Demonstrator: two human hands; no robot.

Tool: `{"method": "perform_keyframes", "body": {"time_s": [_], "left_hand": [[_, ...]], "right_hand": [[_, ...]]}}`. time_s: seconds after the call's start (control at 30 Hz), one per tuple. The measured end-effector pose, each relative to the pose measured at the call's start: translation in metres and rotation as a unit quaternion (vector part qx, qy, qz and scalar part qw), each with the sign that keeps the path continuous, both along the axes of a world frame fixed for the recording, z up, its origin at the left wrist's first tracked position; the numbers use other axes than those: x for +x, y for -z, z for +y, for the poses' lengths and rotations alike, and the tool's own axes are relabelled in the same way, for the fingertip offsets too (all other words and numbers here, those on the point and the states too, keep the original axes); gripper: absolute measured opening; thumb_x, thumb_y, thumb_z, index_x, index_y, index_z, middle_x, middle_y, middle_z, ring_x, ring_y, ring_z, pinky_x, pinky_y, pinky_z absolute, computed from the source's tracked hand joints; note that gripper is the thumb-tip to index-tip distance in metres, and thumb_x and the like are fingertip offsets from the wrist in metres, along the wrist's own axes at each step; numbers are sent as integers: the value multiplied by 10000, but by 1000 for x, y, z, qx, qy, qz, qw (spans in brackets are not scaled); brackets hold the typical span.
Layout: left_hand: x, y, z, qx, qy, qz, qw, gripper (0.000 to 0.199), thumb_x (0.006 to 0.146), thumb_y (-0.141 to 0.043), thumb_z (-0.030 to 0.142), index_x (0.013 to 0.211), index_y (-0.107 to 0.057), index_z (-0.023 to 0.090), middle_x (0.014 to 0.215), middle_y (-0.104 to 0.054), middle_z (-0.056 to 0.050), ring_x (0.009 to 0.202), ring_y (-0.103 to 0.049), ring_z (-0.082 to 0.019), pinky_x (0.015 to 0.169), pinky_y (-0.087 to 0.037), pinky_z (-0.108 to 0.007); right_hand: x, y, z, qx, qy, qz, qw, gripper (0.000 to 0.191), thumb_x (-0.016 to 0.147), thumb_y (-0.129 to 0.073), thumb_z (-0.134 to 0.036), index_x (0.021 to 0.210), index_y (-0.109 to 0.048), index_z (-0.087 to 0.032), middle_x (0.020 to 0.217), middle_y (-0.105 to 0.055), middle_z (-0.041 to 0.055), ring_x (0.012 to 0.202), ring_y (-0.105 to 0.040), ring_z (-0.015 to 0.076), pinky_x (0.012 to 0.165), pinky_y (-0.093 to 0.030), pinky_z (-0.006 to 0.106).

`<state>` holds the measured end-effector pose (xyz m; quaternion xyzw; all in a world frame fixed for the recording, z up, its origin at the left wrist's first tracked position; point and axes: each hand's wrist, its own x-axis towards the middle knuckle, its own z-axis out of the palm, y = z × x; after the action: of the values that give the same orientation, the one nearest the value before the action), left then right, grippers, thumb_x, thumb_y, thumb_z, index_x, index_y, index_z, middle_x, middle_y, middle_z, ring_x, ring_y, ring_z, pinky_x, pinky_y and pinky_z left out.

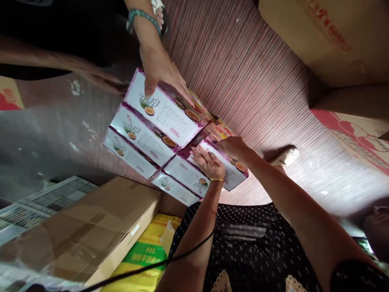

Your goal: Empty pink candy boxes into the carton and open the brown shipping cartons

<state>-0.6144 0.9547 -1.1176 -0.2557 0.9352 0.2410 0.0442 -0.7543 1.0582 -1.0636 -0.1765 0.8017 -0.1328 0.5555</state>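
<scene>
Printed passion-fruit cartons stand in two side-by-side stacks below me. My right hand point(235, 148) is closed over the far edge of the top carton point(232, 172) in the nearer stack, its fingertips hidden. Palm up with fingers stretched out, my left hand point(209, 162) lies against the same carton's near side, by the gap between the stacks. Below it are two more white-sided cartons, a middle one point(184, 174) and a lower one point(173, 188). A co-worker's hand point(161, 71) with a turquoise bracelet rests on the other stack's top carton point(164, 113).
A long brown cardboard box point(121, 215) lies at lower left, beside a yellow and green bag point(146, 251) and a white slatted crate point(57, 198). Large cartons point(334, 36) stand at upper right. A dark cable point(146, 267) crosses my left forearm. A shoe point(287, 156) is on the striped floor.
</scene>
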Motion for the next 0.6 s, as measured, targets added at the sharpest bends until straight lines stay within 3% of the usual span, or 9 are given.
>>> {"method": "perform_keyframes", "body": {"time_s": [0.07, 0.17, 0.27, 0.3, 0.37, 0.4, 0.47, 0.53, 0.6], "left_hand": [[-4, -4, -2, 5, 5, -24, 1000, 749, 1084, -214, 459, 1621, -367, -41, 1697, -282, -304, 1664, -69, -320, 1347, -103, -543], [-4, -14, 1, 23, 0, -61, 998, 708, 1083, -237, 371, 1614, -331, -89, 1734, -149, -316, 1662, 15, -352, 1348, -30, -578], [-4, -19, 4, 62, -13, -83, 994, 688, 1080, -257, 360, 1649, -294, -26, 1750, -98, -294, 1654, -29, -397, 1339, -26, -630], [-4, -19, 4, 75, -18, -89, 993, 686, 1081, -255, 369, 1663, -282, 6, 1749, -119, -287, 1648, -80, -408, 1337, -46, -643], [-5, -16, 4, 72, -24, -94, 993, 693, 1079, -243, 385, 1678, -266, 39, 1743, -158, -279, 1638, -142, -418, 1332, -71, -659], [-4, -14, 3, 56, -21, -91, 994, 701, 1078, -235, 395, 1680, -263, 37, 1743, -160, -279, 1641, -133, -416, 1333, -69, -660], [-3, -10, 1, 11, -2, -73, 997, 732, 1076, -220, 426, 1668, -283, 2, 1739, -161, -291, 1654, -62, -398, 1342, -55, -634], [-2, -7, 0, -27, 15, -61, 998, 770, 1076, -187, 458, 1655, -292, -39, 1728, -177, -306, 1661, -4, -373, 1353, -60, -592], [0, -5, -1, -43, 20, -67, 997, 784, 1072, -170, 462, 1669, -256, -40, 1732, -180, -296, 1662, 7, -367, 1361, -64, -572]], "right_hand": [[26, -8, 14, -8, -23, -13, 1000, 378, 1118, -391, -292, 1201, -738, -166, 1126, -758, 157, 1088, -720, 296, 790, -521, 346], [77, -39, 68, 15, -59, -60, 996, 352, 1111, -429, -301, 1229, -732, -165, 1037, -770, 163, 983, -751, 321, 716, -533, 349], [90, -54, 116, 71, -79, -101, 989, 419, 1134, -380, -310, 1114, -755, -124, 909, -762, 153, 860, -759, 297, 706, -534, 337], [80, -49, 120, 96, -67, -91, 989, 459, 1147, -342, -339, 1123, -750, -128, 912, -760, 152, 866, -758, 294, 720, -539, 339], [45, -22, 106, 116, -8, -19, 993, 519, 1160, -274, -399, 1197, -728, -151, 985, -760, 161, 964, -751, 305, 776, -554, 357], [25, -4, 89, 100, 22, 13, 995, 528, 1162, -256, -393, 1212, -724, -155, 1034, -760, 168, 1029, -741, 312, 811, -559, 370], [-2, 32, 53, 35, 18, 10, 999, 435, 1142, -327, -280, 1209, -731, -135, 1118, -750, 187, 1083, -726, 310, 844, -563, 384], [-1, 54, 33, -1, -7, -11, 1000, 373, 1118, -392, -227, 1197, -739, -117, 1156, -743, 195, 1111, -718, 319, 865, -562, 412], [26, 55, 43, 3, -25, -33, 999, 380, 1123, -412, -271, 1154, -754, -108, 1123, -749, 201, 1092, -726, 335, 845, -569, 426]]}}
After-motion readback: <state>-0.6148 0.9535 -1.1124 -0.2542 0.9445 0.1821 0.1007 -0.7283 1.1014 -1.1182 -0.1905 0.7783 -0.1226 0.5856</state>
